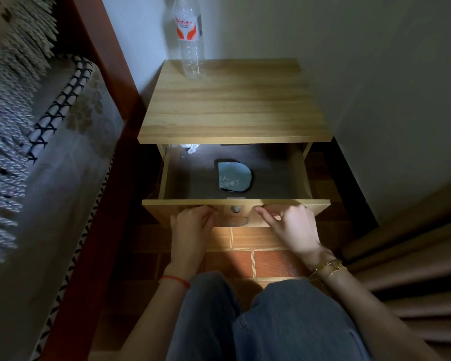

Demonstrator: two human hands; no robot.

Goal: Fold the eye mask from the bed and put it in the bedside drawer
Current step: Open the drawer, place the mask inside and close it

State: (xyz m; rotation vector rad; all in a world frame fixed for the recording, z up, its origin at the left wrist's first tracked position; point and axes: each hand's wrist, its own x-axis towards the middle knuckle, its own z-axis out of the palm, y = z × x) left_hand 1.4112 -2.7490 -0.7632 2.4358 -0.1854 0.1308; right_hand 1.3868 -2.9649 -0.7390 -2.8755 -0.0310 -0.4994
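The folded eye mask (233, 177), light blue with white writing and a dark edge, lies on the dark floor of the pulled-out drawer (303, 173) of the wooden bedside table (232, 110). My left hand (193, 225) and my right hand (289, 225) both rest with curled fingers against the drawer's front panel (315, 207), one on each side of its small round knob (236, 209). Neither hand touches the mask.
An empty clear plastic bottle (190, 37) stands at the back left of the table top. Crumpled white paper (190, 147) sits in the drawer's back left corner. The bed (37, 152) with a fringed blanket runs along the left. A curtain (414, 256) hangs at right.
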